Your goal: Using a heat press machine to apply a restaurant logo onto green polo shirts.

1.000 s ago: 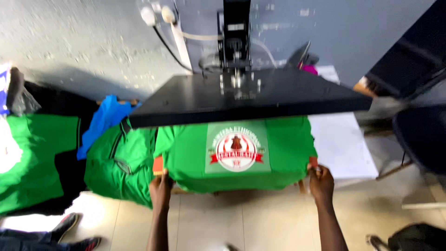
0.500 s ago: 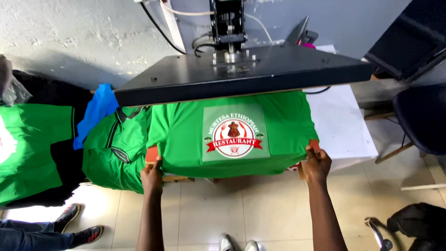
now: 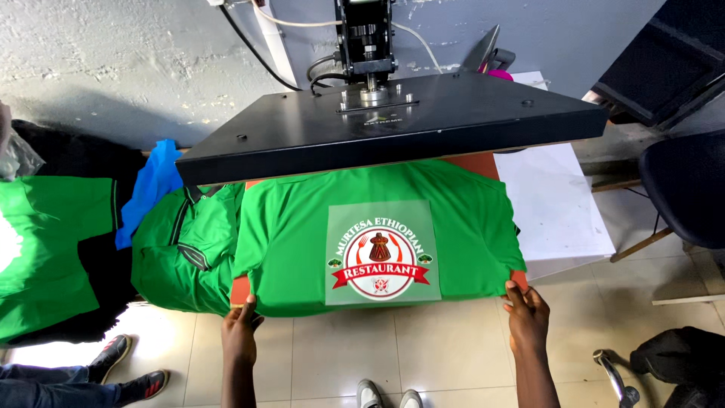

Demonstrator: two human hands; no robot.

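A green shirt point(image 3: 294, 227) lies spread over the orange lower pad point(image 3: 240, 290) of a heat press. A clear transfer sheet with a round red and white emblem point(image 3: 381, 254) rests on the shirt's middle. The black upper plate point(image 3: 393, 125) hangs raised above the shirt's far half. My left hand point(image 3: 240, 332) pinches the shirt's near left hem at the pad corner. My right hand point(image 3: 526, 316) grips the near right hem. Both arms reach up from the bottom edge.
More green shirts point(image 3: 45, 249) and a blue cloth point(image 3: 147, 193) lie left of the press. A white table point(image 3: 555, 204) stands to the right, with a dark chair point(image 3: 691, 189) beyond. Another person's shoes point(image 3: 128, 370) are at lower left. My shoes point(image 3: 389, 395) stand on the tiled floor.
Both hands have stayed on the shirt's near hem while the view moved closer and lower. The shirt now lies flatter and wider across the pad.
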